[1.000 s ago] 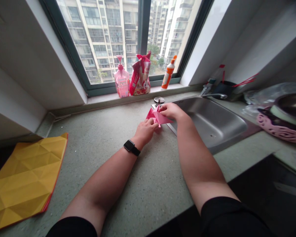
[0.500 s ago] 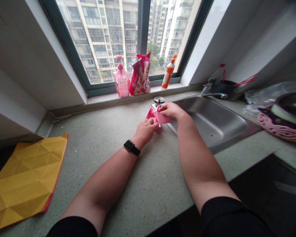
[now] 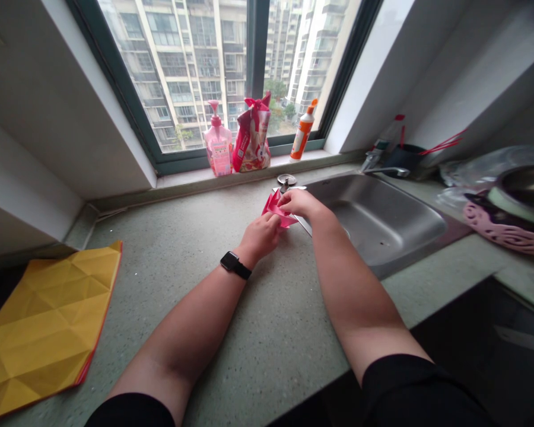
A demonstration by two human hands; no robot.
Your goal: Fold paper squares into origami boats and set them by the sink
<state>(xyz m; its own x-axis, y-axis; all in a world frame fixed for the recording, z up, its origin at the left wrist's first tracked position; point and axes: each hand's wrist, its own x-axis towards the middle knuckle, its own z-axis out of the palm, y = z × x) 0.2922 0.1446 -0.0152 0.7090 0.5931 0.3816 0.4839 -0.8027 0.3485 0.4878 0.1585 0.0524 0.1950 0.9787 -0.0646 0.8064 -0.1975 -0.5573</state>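
Observation:
A pink folded paper (image 3: 286, 220) sits near the sink's left rim, between my two hands. My left hand (image 3: 263, 233), with a black watch on its wrist, is closed on the paper's near side. From the right, my right hand (image 3: 299, 201) pinches the paper's upper part. The fingers hide much of the paper, so its exact shape cannot be made out.
The steel sink (image 3: 427, 220) lies to the right. Creased yellow paper (image 3: 57, 320) rests at the left on the countertop (image 3: 182, 237). A pink pump bottle (image 3: 219, 145), a tied red bag (image 3: 253, 139) and an orange bottle (image 3: 302, 133) line the windowsill.
My right hand has moved slightly left toward my left hand. The flap that stuck out to the right over the sink rim has folded inward, and the paper looks more compact.

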